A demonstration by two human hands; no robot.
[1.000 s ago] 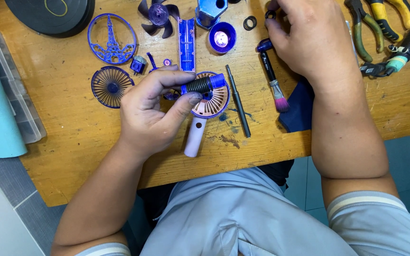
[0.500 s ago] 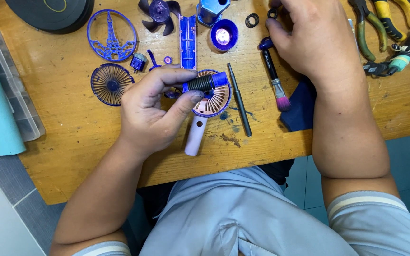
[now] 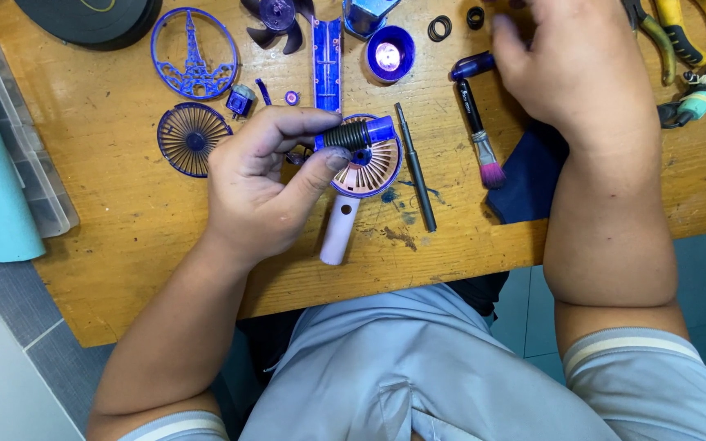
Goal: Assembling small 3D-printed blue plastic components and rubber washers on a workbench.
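Left hand [image 3: 267, 184] pinches a small screwdriver [image 3: 357, 133] btwn thumb and forefinger, held roughly level over the round head of a lilac handheld fan body [image 3: 361, 175] lying flat on the wooden tabletop [image 3: 124, 220]. The tool has a black ribbed grip w/ a blue cap end; its tip isn't visible. Judging by looks it's light and stiff, and the ribbing should give good purchase, so the ribbed middle is the place to hold it, not the smooth blue end, which looks more slippery

Right hand [image 3: 582, 73] reaches toward the far edge near a dark blue cylinder [image 3: 474, 65], fingers curled; can't tell if it grips anything. Just beside it lie a pink-tipped brush [image 3: 480, 135] and a dark cloth [image 3: 529, 175]

Fan body prob. thin plastic: light, a bit fragile at the slatted head, safer taken by the handle. A thin dark rod [image 3: 416, 167] lies right of it. Loose parts further back: round blue grille [image 3: 194, 139], decorative tower-pattern guard [image 3: 194, 53], fan blade [image 3: 278, 20], blue strip [image 3: 327, 61], small cup [image 3: 389, 55]. Pliers [image 3: 680, 28] at far right
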